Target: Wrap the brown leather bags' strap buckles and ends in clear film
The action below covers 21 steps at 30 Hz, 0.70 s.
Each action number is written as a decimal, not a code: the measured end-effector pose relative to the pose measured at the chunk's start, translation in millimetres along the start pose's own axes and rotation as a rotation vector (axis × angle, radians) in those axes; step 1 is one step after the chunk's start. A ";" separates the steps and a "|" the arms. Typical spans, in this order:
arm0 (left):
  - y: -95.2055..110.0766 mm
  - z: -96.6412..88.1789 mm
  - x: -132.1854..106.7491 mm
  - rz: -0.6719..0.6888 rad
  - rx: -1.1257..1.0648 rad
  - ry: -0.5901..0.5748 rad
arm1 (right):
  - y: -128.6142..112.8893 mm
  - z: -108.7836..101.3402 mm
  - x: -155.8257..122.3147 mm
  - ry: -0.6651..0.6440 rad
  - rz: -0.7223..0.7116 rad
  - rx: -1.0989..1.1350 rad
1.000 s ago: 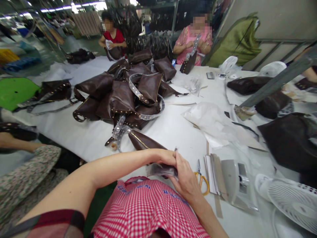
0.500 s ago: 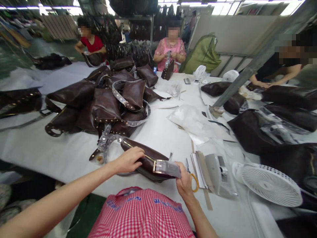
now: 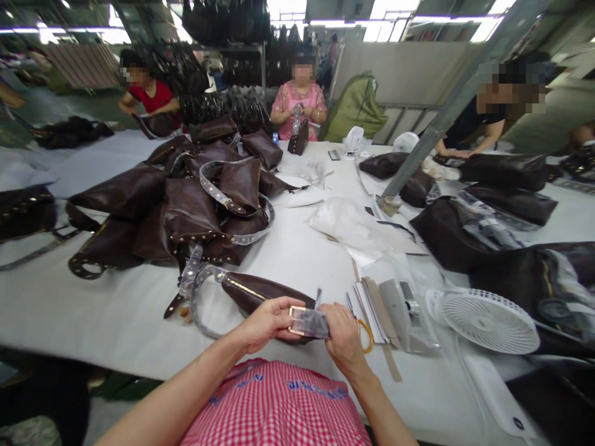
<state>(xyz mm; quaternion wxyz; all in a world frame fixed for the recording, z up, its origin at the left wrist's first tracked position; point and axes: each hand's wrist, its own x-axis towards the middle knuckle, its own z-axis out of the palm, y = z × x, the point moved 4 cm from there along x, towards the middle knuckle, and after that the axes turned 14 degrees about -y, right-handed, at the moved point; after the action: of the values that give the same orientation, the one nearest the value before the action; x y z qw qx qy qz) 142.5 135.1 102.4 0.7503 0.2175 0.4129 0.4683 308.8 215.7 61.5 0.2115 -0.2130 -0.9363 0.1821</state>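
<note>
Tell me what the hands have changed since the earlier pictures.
The left hand has moved rightward off the dark brown leather bag onto the film-wrapped brass buckle, which the right hand already held; both hands now grip it. The bag still lies on the table, and the pile of bags and yellow-handled scissors stayed where they were.

Dark brown leather shoulder bag [image 3: 260, 294] with gold piping lies flat on a white worktop [image 3: 116, 316], its strap [image 3: 198, 297] sleeved in clear plastic and looping out to the left; a rectangular gold buckle [image 3: 297, 321] in clear film sits gripped between the left hand [image 3: 267, 323] and right hand [image 3: 344, 341], over the bag's end
</note>
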 end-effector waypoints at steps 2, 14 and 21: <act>4.6 4.4 -1.5 -0.015 0.014 -0.026 | -9.2 -3.5 4.7 0.019 0.013 -0.050; 18.6 18.6 -0.2 0.051 0.028 -0.042 | -48.2 -19.0 7.0 0.138 -0.113 -0.222; 17.6 12.0 2.9 0.078 0.074 -0.013 | -50.3 -16.3 14.2 0.074 -0.104 -0.140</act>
<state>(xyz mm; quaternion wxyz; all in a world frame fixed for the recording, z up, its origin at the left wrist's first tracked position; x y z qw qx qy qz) 143.8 146.6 120.5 0.7256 0.2640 0.4161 0.4802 288.6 184.2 101.5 0.2396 -0.1849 -0.9482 0.0968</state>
